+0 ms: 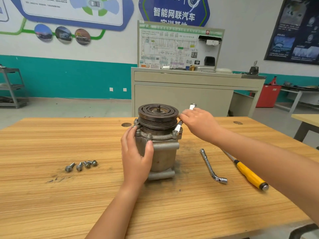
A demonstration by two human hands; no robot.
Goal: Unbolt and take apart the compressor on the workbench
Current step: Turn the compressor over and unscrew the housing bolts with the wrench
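Squarely in the middle of the pale, wood-grained counter [69, 195] stands the grey cast-metal compressor [162, 152], upright on its end, with its dark, rusty grooved pulley [158, 116] on top and a short threaded shaft poking up from the pulley's centre. The left hand [136, 152] grips the compressor body from its left side, fingers curled round the housing just under the flange and the thumb pressed against the front. Several silver flange bolts [149, 135] sit in the rim of the flange below the pulley. The right hand [198, 121] is closed round a chrome L-shaped socket wrench [177, 128]; its socket end is seated on a bolt at the flange's right edge, and its other end sticks out past the fingers, tilted up and away. Four loose bolts [81, 165] with washers lie in a short row on the counter, well to the left of the compressor. To its right lies a second chrome L-shaped wrench [209, 164], and just beyond that a yellow-and-black-handled screwdriver [248, 175], partly under the right forearm.
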